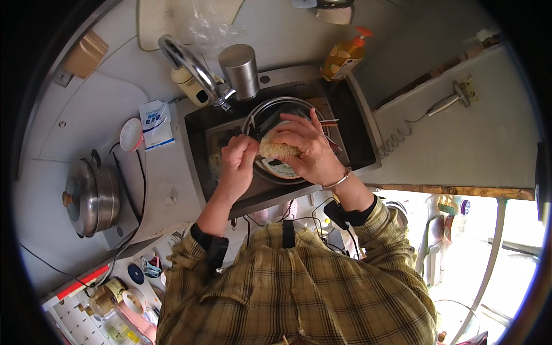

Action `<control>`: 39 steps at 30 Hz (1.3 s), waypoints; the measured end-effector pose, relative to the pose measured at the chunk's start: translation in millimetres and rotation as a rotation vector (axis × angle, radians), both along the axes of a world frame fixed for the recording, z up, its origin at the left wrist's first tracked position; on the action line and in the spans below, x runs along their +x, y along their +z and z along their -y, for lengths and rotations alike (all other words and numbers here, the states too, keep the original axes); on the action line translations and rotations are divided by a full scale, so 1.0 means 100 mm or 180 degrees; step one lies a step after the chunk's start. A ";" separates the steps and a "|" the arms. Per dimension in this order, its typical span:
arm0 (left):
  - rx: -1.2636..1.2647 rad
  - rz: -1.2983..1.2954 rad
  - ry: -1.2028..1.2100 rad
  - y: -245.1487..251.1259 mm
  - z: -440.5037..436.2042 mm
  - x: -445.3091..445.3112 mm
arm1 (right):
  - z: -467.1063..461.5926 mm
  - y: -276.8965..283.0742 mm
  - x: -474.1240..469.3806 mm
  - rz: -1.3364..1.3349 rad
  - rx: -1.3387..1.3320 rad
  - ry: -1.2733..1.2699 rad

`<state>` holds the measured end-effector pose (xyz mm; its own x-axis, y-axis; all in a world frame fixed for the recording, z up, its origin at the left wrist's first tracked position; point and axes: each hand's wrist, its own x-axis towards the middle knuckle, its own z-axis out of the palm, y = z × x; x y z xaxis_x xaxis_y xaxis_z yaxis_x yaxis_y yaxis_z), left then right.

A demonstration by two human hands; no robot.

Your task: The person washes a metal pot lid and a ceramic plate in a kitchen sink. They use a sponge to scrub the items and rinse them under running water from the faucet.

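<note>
Above a sink (351,164), my right hand (308,148) grips a tan, rough-textured scrubber (278,148), probably a loofah. My left hand (239,157) is closed just left of the scrubber, on a thin dark item that is mostly hidden; I cannot tell what it is. Below my hands, a round metal basin (267,108) stands in the sink with a patterned plate (282,171) inside. Several chopsticks (330,123) stick out at the basin's right side. My right hand covers part of the basin and its contents.
A curved chrome faucet (189,62) reaches over the sink's back left, beside a metal canister (239,71). An orange pump bottle (343,58) stands at the back right corner. On the left counter are a small bowl (131,135), a white packet (156,125) and a lidded steel pot (92,196).
</note>
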<state>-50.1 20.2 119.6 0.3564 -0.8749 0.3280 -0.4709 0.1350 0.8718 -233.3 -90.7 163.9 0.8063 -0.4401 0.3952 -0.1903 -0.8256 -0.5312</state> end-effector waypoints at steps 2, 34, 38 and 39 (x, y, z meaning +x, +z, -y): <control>0.0308 -0.0540 0.0125 0.01 -0.12 0.14 | 0.20 -0.19 -0.10 0.0536 0.0323 -0.0617; 0.0608 -0.2321 0.1282 0.37 -1.64 0.64 | 0.61 -2.23 2.14 -0.3092 -0.0320 0.0709; 0.0605 -0.2398 0.1398 0.39 -1.65 0.69 | 0.60 -2.37 2.31 -0.3424 -0.0521 0.0755; 0.0593 -0.2449 0.1436 0.39 -1.65 0.70 | 0.63 -2.33 2.29 -0.3211 -0.0295 0.0783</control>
